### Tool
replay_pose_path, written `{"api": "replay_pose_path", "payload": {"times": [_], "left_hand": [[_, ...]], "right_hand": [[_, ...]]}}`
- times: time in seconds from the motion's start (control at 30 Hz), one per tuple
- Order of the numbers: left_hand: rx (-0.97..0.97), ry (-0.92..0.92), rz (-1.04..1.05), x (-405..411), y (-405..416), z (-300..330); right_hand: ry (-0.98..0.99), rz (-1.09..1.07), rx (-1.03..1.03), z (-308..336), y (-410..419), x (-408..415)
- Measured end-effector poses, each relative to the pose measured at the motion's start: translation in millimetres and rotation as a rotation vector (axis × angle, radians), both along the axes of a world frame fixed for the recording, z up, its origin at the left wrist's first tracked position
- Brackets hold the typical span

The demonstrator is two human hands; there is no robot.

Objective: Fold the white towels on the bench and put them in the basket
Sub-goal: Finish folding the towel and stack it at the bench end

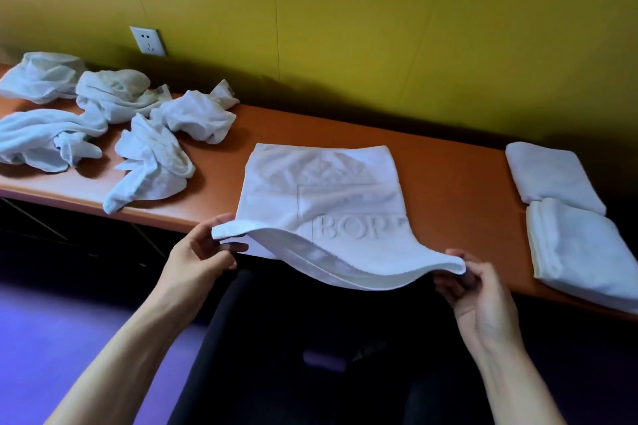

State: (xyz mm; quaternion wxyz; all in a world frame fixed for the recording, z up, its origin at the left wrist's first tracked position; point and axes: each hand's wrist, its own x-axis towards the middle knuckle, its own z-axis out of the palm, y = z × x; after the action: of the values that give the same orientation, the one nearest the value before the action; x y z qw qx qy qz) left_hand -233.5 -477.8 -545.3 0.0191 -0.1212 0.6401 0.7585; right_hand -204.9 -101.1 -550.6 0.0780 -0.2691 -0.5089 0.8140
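A white towel (324, 197) with raised lettering lies doubled over on the orange bench (445, 179), its near edge lifted off the front of the bench. My left hand (203, 252) pinches the near left corner. My right hand (476, 286) pinches the near right corner. Several crumpled white towels (114, 128) lie in a heap on the bench's left part. Two folded white towels, one (552, 176) behind the other (583, 252), rest at the right end. No basket is in view.
A yellow wall (345, 10) with a white socket (148, 41) runs behind the bench. Below the bench front are a purple floor (69, 321) and my dark trouser legs (293, 355).
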Motion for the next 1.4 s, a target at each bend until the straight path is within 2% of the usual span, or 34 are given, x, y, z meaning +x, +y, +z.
{"api": "replay_pose_path", "payload": {"times": [0.07,0.13,0.27,0.4,0.47,0.77,0.87,1.0,1.17,1.23,1.3,1.37,1.4], "left_hand": [[-0.246,0.025,0.053,-3,-2,-1],[-0.412,0.073,0.132,-10,-6,-2],[-0.755,0.158,0.156,-37,-13,-1],[-0.611,0.216,0.105,-74,-8,-1],[-0.599,0.22,0.137,-93,-5,-6],[-0.824,0.12,0.319,-191,-4,-23],[-0.856,0.107,0.346,-225,-3,-23],[-0.893,0.001,0.323,-268,-5,-43],[-0.852,-0.13,0.32,-300,-11,-85],[-0.883,-0.083,0.307,-298,-12,-95],[-1.031,0.071,0.251,-282,-4,-99],[-1.22,0.279,0.12,-255,14,-96],[-1.293,0.354,0.043,-239,26,-94]], "right_hand": [[0.036,0.054,0.083,0,-2,-10],[0.088,0.05,0.246,-3,-3,-24],[0.107,-0.007,0.709,-8,5,-62],[0.143,-0.009,0.852,-13,9,-117],[0.147,-0.02,0.895,-17,7,-146],[0.162,-0.013,1.046,-41,0,-257],[0.162,-0.006,1.075,-49,1,-293],[0.131,0.004,1.099,-66,-4,-333],[0.004,0.069,1.121,-97,-10,-355],[-0.075,0.088,1.147,-102,-13,-350],[-0.099,0.068,1.323,-100,-16,-340],[0.112,0.084,1.592,-97,-21,-332],[0.251,0.162,1.682,-96,-24,-331]]}}
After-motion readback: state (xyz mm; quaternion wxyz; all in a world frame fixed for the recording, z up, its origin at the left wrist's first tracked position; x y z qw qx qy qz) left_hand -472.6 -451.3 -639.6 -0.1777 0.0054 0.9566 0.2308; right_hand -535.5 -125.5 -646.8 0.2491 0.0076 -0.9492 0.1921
